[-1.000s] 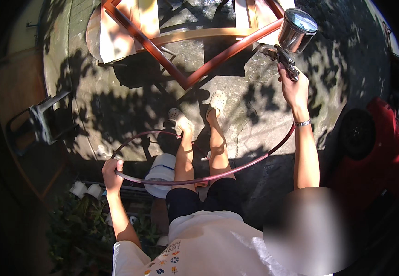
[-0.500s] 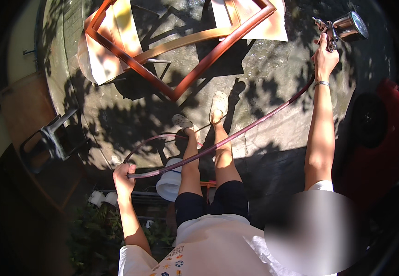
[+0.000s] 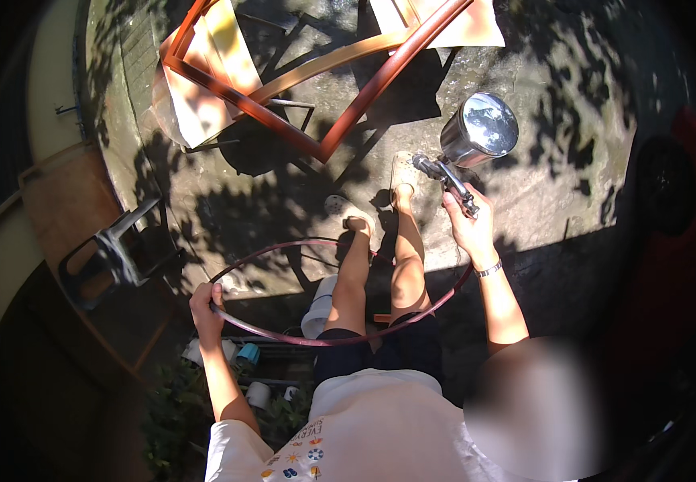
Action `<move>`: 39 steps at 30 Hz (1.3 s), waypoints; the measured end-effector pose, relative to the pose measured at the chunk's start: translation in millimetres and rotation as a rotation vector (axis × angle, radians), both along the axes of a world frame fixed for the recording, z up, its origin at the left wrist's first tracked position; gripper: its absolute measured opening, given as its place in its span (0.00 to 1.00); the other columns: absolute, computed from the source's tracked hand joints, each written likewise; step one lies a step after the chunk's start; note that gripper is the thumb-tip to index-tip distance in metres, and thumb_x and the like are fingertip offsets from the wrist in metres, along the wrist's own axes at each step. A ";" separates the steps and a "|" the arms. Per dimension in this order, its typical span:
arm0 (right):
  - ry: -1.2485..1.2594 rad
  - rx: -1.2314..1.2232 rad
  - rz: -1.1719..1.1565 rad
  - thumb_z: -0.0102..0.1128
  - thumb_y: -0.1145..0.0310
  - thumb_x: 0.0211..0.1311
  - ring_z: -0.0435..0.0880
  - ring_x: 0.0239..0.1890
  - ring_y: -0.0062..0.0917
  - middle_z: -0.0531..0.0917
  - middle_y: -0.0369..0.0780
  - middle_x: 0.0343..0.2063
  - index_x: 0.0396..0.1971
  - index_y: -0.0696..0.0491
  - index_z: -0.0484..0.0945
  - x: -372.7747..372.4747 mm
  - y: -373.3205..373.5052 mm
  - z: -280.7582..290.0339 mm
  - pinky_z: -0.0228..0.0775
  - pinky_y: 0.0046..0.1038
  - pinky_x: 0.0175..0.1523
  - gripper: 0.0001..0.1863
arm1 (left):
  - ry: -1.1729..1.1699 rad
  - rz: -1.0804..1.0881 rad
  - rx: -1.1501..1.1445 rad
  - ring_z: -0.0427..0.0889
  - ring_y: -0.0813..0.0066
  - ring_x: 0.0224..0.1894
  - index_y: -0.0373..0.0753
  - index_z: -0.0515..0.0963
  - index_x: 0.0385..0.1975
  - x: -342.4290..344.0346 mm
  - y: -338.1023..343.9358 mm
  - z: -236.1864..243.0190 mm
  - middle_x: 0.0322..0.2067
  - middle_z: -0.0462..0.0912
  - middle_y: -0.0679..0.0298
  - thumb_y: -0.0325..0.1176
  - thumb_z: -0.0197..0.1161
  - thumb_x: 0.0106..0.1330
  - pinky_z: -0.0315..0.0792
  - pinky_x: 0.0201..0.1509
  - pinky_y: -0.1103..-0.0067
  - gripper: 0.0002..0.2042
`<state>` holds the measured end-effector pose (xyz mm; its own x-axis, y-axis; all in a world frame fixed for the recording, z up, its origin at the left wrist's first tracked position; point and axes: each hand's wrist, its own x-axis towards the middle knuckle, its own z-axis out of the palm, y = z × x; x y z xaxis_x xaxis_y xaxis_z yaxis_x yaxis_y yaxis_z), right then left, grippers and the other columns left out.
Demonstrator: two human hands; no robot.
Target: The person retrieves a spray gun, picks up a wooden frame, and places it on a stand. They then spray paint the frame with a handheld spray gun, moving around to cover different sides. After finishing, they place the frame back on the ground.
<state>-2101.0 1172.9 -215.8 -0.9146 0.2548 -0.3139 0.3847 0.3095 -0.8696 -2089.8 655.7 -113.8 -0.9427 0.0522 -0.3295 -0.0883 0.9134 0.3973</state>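
My right hand [image 3: 473,223] grips a metal paint spray gun [image 3: 450,181] with a shiny silver cup [image 3: 483,130] on it, held out in front of my legs. A dark red hose [image 3: 316,341] sags in a curve between my two hands. At the left, my left hand [image 3: 206,304] is closed around this hose, which loops on from there toward my feet. Beyond my feet stands a reddish-brown wooden frame [image 3: 354,115], one corner pointing toward me. A lighter curved wooden bar [image 3: 328,66] crosses inside it.
Pale sheets [image 3: 207,88] lie under the frame. A dark stool [image 3: 115,249] stands at the left beside a brown board [image 3: 67,197]. A white bucket [image 3: 318,309] sits by my legs, and potted plants [image 3: 175,414] are at the lower left. A red vehicle [image 3: 689,177] is at the right.
My right hand has brought the spray gun in from the far right, nearer my body. The hose has slackened from a nearly straight line into a sagging loop. My left hand still grips it.
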 end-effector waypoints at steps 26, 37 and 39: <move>0.174 0.358 -0.421 0.63 0.52 0.68 0.76 0.19 0.15 0.82 0.35 0.18 0.32 0.59 0.85 -224.2 197.0 -9.4 0.67 0.23 0.27 0.22 | -0.115 0.054 0.075 0.67 0.48 0.22 0.32 0.63 0.16 -1.0 73.5 -9.8 0.16 0.66 0.50 0.36 0.68 0.63 0.62 0.28 0.63 0.22; 0.399 0.217 -0.395 0.58 0.53 0.72 0.63 0.08 0.11 0.69 0.29 0.08 0.30 0.59 0.86 -309.8 118.8 81.5 0.50 0.20 0.15 0.23 | -0.149 0.216 0.130 0.69 0.47 0.23 0.32 0.67 0.18 -30.6 24.9 -27.9 0.17 0.68 0.49 0.41 0.63 0.69 0.61 0.29 0.62 0.22; 0.392 0.197 -0.387 0.60 0.54 0.71 0.62 0.08 0.10 0.70 0.29 0.08 0.29 0.59 0.85 -326.9 89.6 88.2 0.50 0.20 0.15 0.21 | -0.148 0.239 0.133 0.67 0.48 0.21 0.32 0.66 0.18 -36.0 -1.3 -30.3 0.16 0.66 0.49 0.42 0.62 0.70 0.60 0.27 0.63 0.23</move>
<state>-2427.9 1262.5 -127.6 -0.7816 0.6128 0.1167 0.1627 0.3809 -0.9102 -2125.8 654.4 -144.1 -0.8756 -0.1130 -0.4696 -0.3600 0.8010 0.4784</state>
